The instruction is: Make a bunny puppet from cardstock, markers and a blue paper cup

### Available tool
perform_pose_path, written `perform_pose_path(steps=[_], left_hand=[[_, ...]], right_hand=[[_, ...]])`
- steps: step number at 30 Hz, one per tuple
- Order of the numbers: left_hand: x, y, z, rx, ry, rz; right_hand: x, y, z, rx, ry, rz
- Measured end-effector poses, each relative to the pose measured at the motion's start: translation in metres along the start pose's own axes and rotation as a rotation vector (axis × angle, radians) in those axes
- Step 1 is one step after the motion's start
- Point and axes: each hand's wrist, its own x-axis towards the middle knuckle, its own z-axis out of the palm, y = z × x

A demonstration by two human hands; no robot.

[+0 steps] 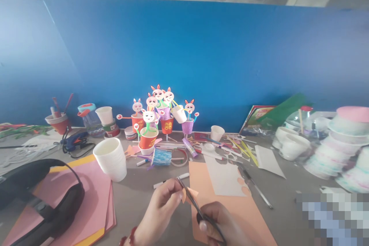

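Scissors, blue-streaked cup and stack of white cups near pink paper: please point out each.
Scissors [193,201]: head view, on the blades.
Blue-streaked cup [162,157]: head view, on its wall.
Stack of white cups [110,160]: head view, on its wall.

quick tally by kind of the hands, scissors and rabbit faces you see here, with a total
Hands: 2 (left hand, right hand)
Scissors: 1
Visible rabbit faces: 6
Total: 9
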Motion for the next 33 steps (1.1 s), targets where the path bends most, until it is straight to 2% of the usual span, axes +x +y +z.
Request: perform_pose_path(steps=[5,10,16,21,25,28,31,33], left_hand=[[0.001,-0.003,-0.001,-0.023,-0.002,-0.02],[0.001,-0.003,-0.002,-0.008,-0.005,-0.029],[0.0,-0.002,-0.002,-0.045,-0.02,-0.009],[0.001,-0.004,0.001,-0.03,0.012,-0.026],[0.001,-0.009,0.003,-0.037,0.03,-0.049],[0.002,-0.014,0.002,0.053,0.074,-0.059],[0.004,-0.02,0.001,0.174,0.118,-0.049],[0.006,-0.023,0.0,0.263,0.131,-0.021]], right_hand=[[0.0,-0.009,0.001,0.002,-0.007,0.02],[0.001,-0.006,0.0,-0.003,-0.004,0.044],[0.002,0.004,-0.001,-0.002,0.091,0.076],[0.004,-0.004,-0.001,0.066,-0.015,-0.059],[0.004,-0.009,0.0,0.204,-0.021,-0.135],[0.003,-0.009,0.001,0.204,-0.023,-0.182],[0.003,-0.012,-0.001,0.134,0.074,-0.228],[0.004,-0.015,-0.006,0.034,0.24,-0.248]])
